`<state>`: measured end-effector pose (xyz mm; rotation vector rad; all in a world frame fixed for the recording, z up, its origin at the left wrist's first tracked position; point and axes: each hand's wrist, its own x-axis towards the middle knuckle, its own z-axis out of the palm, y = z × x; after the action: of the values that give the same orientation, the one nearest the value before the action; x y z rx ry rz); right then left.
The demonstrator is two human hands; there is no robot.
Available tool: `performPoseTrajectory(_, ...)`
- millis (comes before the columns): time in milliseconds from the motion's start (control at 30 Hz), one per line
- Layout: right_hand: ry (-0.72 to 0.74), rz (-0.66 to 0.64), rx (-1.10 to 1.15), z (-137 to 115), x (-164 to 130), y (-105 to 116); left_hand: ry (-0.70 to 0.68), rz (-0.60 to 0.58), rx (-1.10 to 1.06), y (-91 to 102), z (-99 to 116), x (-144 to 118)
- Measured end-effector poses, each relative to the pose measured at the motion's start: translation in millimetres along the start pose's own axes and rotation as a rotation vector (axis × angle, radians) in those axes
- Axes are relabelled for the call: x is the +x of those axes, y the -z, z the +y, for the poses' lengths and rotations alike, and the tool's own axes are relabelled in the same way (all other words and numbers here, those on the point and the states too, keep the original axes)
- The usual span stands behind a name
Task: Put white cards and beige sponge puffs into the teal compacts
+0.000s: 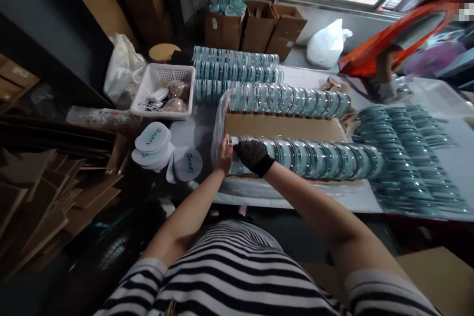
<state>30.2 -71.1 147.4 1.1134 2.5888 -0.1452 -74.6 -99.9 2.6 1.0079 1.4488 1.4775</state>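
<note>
Through the head view I see the bare left hand (223, 155) set against the left end of the near glass row (311, 158), thumb uppermost. The right hand (255, 156), in a dark knitted glove, bends over the row just beside it; I cannot tell whether either closes on a piece or only steadies the end. The row lies along the near side of the packing spot, its round pieces standing on edge, face to face, clear and blue-green with bright rims. A matching far glass row (292, 100) runs parallel, and the lengthwise gap between them shows flat brown cardboard (285, 128). Crinkled clear plastic (219, 128) borders the left end. The near edge of the white-covered bench (368, 200) passes just in front of the striped shirt (237, 266). To my left, smooth round cards (153, 137) with dark lettering overlap, below a perforated white basket (163, 114). To my right, glass stacks (403, 163) crowd the near row's far end, limiting sideways room. Further out stand three shorter glass rows (237, 71), brown cartons (255, 32) and a co-worker's orange garment (361, 61).
</note>
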Motion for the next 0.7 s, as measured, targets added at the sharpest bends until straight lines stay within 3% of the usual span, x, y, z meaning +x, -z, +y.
performPoseTrajectory(200, -0.035, -0.094, 0.141, -50, -54, -83, 0.082, 0.008, 0.004, 0.8, 10, 0)
performPoseTrajectory(300, -0.067, -0.089, 0.166, -48, -59, -92, 0.023, 0.022, 0.092, 3.5, 20, -2)
performPoseTrajectory(400, -0.191, 0.019, 0.176, -13, -52, -62, -0.259, -0.017, 0.355, 8.0, 32, -8)
performPoseTrajectory(500, -0.325, 0.143, 0.108, 35, -24, -16, -0.487, -0.172, 0.624, 10.1, 41, -12)
performPoseTrajectory(600, -0.252, -0.105, 0.03, 65, 19, 21, -0.566, -0.202, 0.719, 9.0, 42, -11)
performPoseTrajectory(700, -0.089, -0.285, -0.049, 66, 55, 39, -0.581, -0.164, 0.738, 7.8, 40, -10)
